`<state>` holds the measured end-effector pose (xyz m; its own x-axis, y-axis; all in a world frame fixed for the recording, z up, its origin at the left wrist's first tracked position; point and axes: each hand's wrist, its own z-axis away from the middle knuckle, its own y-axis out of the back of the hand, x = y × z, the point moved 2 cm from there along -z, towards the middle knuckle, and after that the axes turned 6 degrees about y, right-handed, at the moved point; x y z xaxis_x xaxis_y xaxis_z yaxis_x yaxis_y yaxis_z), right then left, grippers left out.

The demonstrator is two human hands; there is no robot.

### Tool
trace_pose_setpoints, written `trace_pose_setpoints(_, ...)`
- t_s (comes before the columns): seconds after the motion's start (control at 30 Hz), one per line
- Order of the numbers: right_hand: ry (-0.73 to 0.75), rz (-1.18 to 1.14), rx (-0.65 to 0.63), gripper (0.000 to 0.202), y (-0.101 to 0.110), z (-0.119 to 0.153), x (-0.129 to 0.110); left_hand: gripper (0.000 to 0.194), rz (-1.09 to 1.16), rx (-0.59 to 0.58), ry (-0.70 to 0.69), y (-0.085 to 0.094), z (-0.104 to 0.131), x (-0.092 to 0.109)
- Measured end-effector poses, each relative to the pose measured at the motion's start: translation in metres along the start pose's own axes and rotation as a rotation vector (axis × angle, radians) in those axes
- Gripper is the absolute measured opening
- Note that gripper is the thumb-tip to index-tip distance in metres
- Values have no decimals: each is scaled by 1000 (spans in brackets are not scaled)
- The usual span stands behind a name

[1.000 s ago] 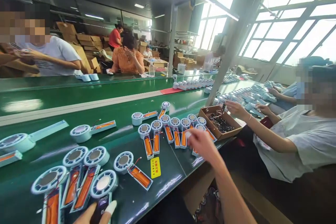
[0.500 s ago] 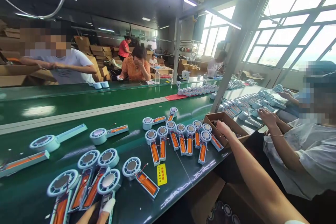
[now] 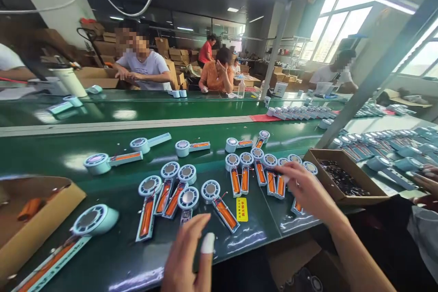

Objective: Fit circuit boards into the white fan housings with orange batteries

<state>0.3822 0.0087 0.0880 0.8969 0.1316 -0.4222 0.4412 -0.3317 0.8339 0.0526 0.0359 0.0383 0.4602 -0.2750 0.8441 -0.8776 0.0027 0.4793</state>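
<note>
Several pale blue handheld fan bodies lie on the green work surface, with round heads and orange batteries in their open handles. My left hand [image 3: 188, 255], a white cover on its thumb, is at the front with thumb and forefinger apart. Just beyond it lies a fan body [image 3: 188, 198] with a small circuit board in its handle, partly hidden by the fingers. My right hand [image 3: 304, 187] hovers over the right-hand cluster of fan bodies [image 3: 270, 161], fingers pinched together and pointing left. Whatever is between the fingertips is too small to make out.
A cardboard box [image 3: 372, 198] of small dark parts stands at the right. Another carton [image 3: 44, 219] with orange batteries is at the left. A yellow label [image 3: 242, 210] lies in front. A slanted metal post [image 3: 356, 100] rises beyond the box. Co-workers sit across the belt and at right.
My right hand has left the box of dark parts and moved left over the fan bodies. My left hand has come off the fan handle. The view has swung left.
</note>
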Motion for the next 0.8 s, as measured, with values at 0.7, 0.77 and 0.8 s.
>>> trace_pose_setpoints(0.7, 89, -229, -31, 20, -150, -21, -103, 43, 709, -204, 790, -15, 6, -26)
trace_pose_setpoints(0.77, 87, -354, -19, 17, -148, -16, -97, 44, 695, -212, 761, -16, 7, -30)
trace_pose_setpoints(0.8, 76, -395, -12, 16, -147, -12, -96, 47, 684, -211, 749, -16, 7, -31)
